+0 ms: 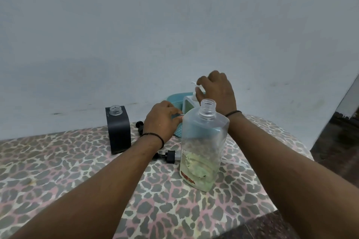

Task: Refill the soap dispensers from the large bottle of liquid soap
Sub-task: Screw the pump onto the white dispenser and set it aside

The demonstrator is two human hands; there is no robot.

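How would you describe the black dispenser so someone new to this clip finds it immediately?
Start at the leopard-print table and look to its far edge, against the pale wall. Left of the left hand stands the black dispenser, a dark boxy block. Unlike the white dispenser with its pump on, it shows a bare clear threaded neck.

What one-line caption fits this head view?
Right hand grips the white dispenser's pump, left hand steadies its body; large bottle and black dispenser stand uncapped.
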